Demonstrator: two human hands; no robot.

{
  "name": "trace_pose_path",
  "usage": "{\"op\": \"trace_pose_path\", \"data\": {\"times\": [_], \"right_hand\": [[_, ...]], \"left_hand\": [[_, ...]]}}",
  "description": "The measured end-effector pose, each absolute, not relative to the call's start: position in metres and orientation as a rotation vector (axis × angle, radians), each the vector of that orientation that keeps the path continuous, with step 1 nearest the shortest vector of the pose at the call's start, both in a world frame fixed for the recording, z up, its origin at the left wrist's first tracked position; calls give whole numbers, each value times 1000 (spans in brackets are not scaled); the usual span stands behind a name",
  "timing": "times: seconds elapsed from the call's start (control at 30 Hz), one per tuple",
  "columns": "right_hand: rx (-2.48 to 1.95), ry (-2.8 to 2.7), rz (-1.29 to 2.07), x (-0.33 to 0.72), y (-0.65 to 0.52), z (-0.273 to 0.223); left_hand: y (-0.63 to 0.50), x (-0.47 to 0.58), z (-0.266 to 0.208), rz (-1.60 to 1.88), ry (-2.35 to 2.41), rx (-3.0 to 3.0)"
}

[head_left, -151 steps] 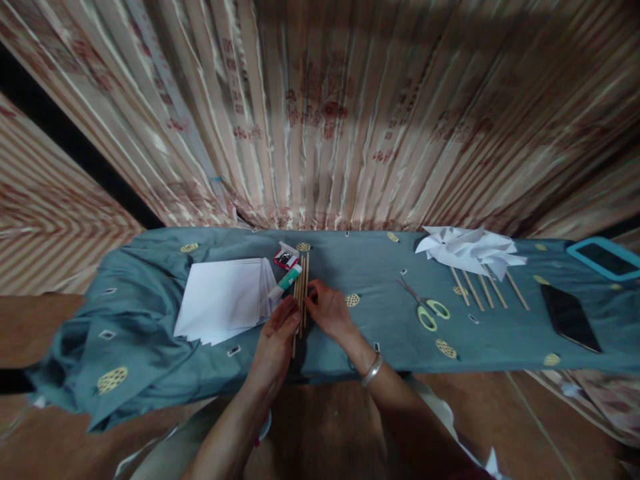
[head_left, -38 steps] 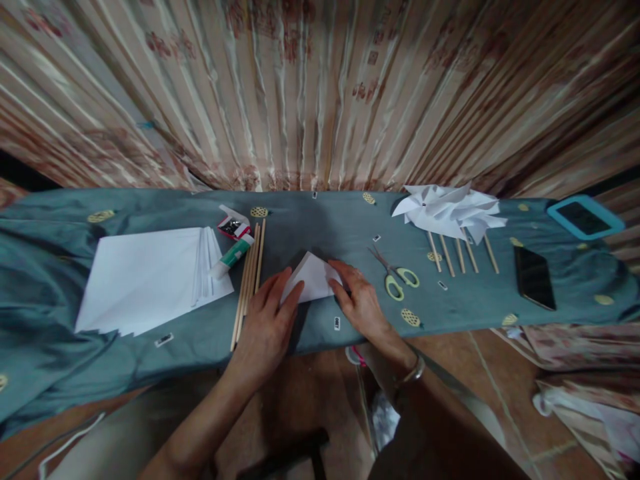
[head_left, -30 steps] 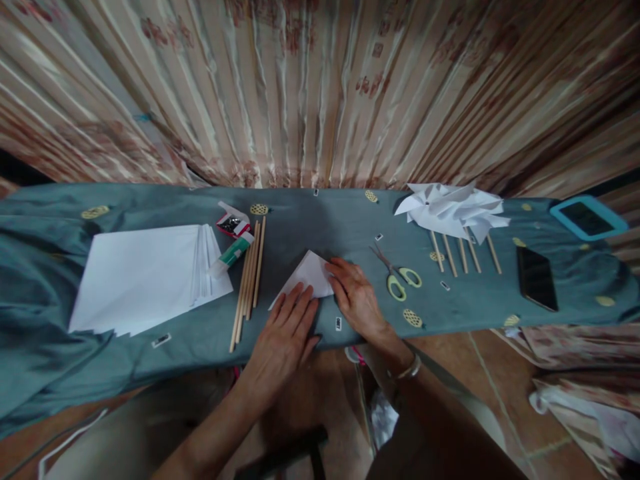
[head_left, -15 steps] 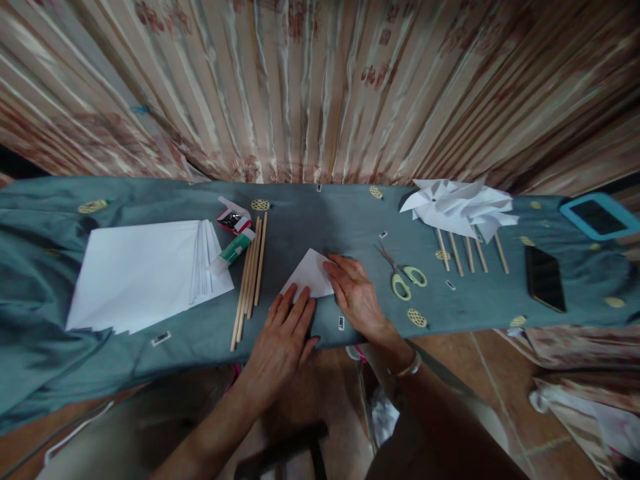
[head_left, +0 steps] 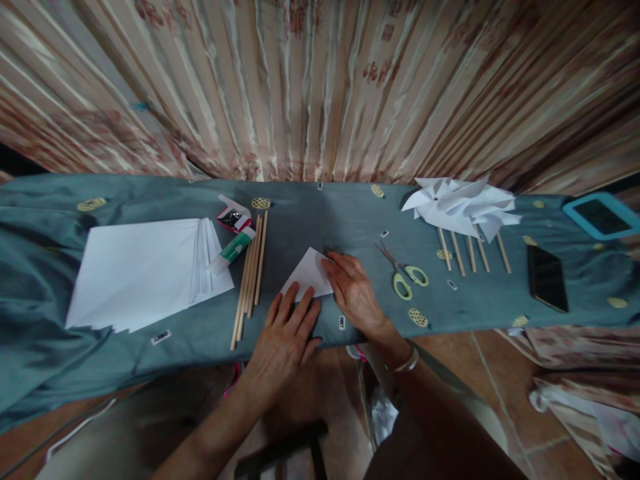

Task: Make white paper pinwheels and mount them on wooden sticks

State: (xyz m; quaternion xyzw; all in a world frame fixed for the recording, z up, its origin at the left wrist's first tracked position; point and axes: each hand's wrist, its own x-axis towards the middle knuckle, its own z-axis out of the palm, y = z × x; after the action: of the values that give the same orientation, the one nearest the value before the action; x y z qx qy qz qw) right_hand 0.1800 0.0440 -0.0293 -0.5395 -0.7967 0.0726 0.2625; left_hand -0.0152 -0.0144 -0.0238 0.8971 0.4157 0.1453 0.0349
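Note:
A small folded sheet of white paper [head_left: 309, 272] lies on the cloth in front of me, one corner pointing away. My left hand [head_left: 287, 327] is open, its spread fingers resting on the paper's near edge. At the right corner, the outstretched fingers of my right hand [head_left: 354, 290] lie close together on the paper; the thumb is hidden. Scissors [head_left: 401, 272] with light green handles lie partly opened to the right of that hand. Several thin wooden sticks [head_left: 253, 267] lie side by side to the left of the paper.
Far left is a stack of white paper [head_left: 135, 267], with a green-and-white glue tube [head_left: 234, 250] and a small open red box [head_left: 234, 218] beside it. White paper pinwheels [head_left: 463, 207] on sticks, a dark phone [head_left: 547, 279] and a blue-framed tablet [head_left: 603, 215] lie to the right.
My left hand has shifted slightly toward me and to the right along the paper's near edge. The right hand has barely moved, and the paper stays in place.

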Motion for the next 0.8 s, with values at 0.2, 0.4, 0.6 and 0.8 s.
{"op": "trace_pose_path", "data": {"times": [0.2,0.4,0.6,0.8], "right_hand": [[-1515,-2185,195,180,45,-29],[-1549,-2244,100,176,36,-21],[-1622,-2217,90,183,26,-19],[-1729,-2067,117,225,29,-25]], "left_hand": [[-14,-14,-22,416,1296,2748],[-15,-12,-21,366,1315,2730],[-14,-13,-21,374,1315,2748],[-13,-15,-24,402,1288,2778]]}}
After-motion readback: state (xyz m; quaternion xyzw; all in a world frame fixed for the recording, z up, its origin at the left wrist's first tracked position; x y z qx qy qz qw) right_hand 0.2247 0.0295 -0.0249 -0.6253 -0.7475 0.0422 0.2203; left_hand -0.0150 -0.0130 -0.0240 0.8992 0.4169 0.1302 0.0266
